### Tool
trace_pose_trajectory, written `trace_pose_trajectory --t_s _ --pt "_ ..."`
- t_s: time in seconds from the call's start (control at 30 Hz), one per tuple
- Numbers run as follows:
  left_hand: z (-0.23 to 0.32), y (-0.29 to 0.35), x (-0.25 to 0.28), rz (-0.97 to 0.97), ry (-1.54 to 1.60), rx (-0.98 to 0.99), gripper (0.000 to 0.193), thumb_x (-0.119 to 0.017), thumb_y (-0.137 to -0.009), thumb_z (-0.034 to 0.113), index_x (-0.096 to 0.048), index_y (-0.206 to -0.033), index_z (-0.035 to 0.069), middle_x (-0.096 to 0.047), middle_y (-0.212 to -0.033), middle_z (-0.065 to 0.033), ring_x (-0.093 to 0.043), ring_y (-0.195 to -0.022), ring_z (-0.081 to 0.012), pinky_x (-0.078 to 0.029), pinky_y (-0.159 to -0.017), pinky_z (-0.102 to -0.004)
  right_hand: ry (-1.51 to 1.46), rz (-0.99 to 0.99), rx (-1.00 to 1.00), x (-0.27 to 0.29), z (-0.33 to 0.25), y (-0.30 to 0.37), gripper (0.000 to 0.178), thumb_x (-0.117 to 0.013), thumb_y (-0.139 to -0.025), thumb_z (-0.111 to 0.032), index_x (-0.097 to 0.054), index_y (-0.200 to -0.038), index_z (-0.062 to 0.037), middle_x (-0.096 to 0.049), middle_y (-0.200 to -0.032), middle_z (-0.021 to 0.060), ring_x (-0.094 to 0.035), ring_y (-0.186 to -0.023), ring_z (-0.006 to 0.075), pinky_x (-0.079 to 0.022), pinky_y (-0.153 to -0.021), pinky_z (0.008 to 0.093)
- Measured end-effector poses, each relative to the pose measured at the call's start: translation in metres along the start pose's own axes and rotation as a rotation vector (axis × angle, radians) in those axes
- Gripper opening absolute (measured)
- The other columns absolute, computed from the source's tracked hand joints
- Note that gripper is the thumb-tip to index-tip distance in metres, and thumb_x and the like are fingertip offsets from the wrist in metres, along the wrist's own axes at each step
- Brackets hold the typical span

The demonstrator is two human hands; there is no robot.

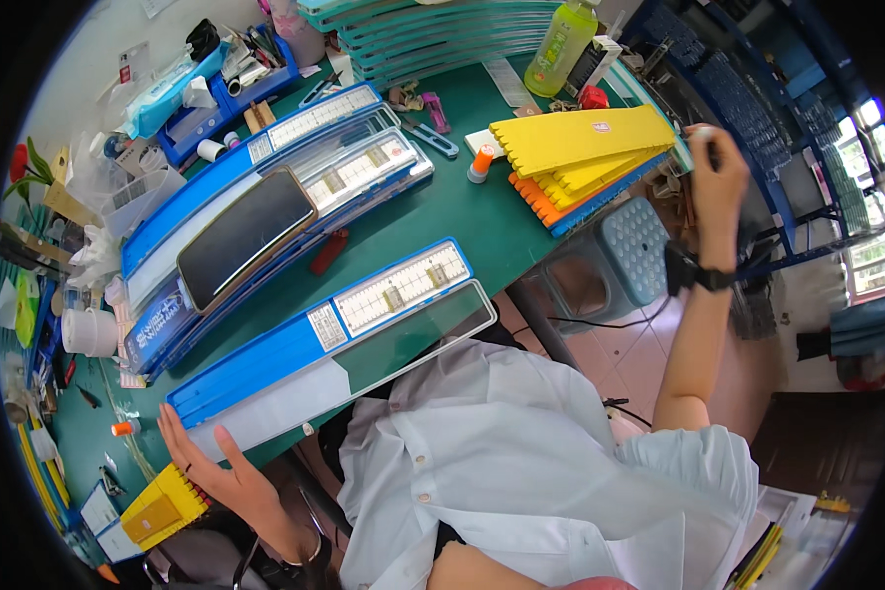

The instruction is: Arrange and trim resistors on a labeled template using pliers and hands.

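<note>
My left hand (221, 472) lies with its fingers spread at the left end of a long blue plastic case (256, 364). The case's clear lid (403, 354) is folded open toward me. Inside the case are a white gridded scale strip (403, 295) and a small printed label (326, 326). Off to the right, my right hand (720, 182) is raised with fingers curled together; a small pale thing may be between the fingertips, but I cannot make it out. Nearest to it are stacked yellow notched boards (585, 138), with orange and blue ones beneath.
A dark phone (246, 236) rests on more blue cases (349, 118). Orange-capped bottles (480, 164) (125, 429), a dark red block (329, 253) and a blue cutter (431, 138) lie on the green table (501, 221). A grey stool (634, 251) stands below the right edge.
</note>
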State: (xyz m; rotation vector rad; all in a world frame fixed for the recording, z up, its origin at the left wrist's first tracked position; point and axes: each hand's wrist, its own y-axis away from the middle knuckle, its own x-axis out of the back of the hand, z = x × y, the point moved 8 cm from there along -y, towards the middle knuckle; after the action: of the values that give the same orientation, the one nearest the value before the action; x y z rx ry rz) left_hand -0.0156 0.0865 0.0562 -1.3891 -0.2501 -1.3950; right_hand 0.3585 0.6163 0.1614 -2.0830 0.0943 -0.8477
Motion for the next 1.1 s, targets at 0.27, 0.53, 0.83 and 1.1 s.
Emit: trace_pose_trajectory --t_s 0.27,0.53,0.83,1.1 --pt "0.217 -0.025 -0.028 -0.351 1.268 -0.465 0.070 -0.076 -0.085 0.016 -0.043 -0.143 -0.005 -0.054 -0.143 -0.0227 -0.053 -0.131 -0.0351 -0.037 -0.113 -0.0444 -0.584 0.127 0.234 0.124 -0.171 0.030 0.017 -0.053 -0.100 -0.004 -0.061 -0.110 0.0069 -0.061 -0.105 0.0146 -0.041 -0.067 0.0074 -0.032 -0.055 0.0209" --pt "0.362 0.057 -0.025 -0.974 1.716 -0.928 0.067 -0.072 -0.092 0.033 -0.044 -0.146 0.003 -0.049 -0.145 -0.0221 -0.042 -0.139 -0.0370 -0.028 -0.117 -0.0419 -1.060 -0.025 0.204 0.116 -0.220 0.023 0.019 -0.060 -0.091 -0.013 -0.053 -0.096 0.0035 -0.044 -0.095 0.0096 -0.033 -0.070 0.0124 -0.022 -0.052 0.0256" --pt "0.150 0.019 -0.028 -0.718 1.770 0.060 0.035 -0.053 -0.105 0.032 -0.050 -0.086 0.004 -0.054 -0.072 -0.0077 -0.049 -0.068 -0.0212 -0.043 -0.066 -0.0388 -1.384 -0.030 -0.183 0.049 -0.121 0.033 0.032 -0.061 -0.097 -0.020 -0.056 -0.115 0.0061 -0.050 -0.096 0.0090 -0.039 -0.066 0.0078 -0.031 -0.052 0.0240" --pt "-0.002 -0.012 -0.014 -0.157 0.853 -0.060 0.016 -0.042 -0.108 0.016 -0.047 -0.098 0.004 -0.046 -0.078 -0.0063 -0.042 -0.078 -0.0171 -0.038 -0.085 -0.0360 -1.527 -0.701 -0.738 -0.117 -0.183 0.121 0.011 -0.057 -0.099 -0.010 -0.058 -0.102 0.0007 -0.061 -0.104 0.0099 -0.042 -0.063 0.0032 -0.033 -0.050 0.0187"
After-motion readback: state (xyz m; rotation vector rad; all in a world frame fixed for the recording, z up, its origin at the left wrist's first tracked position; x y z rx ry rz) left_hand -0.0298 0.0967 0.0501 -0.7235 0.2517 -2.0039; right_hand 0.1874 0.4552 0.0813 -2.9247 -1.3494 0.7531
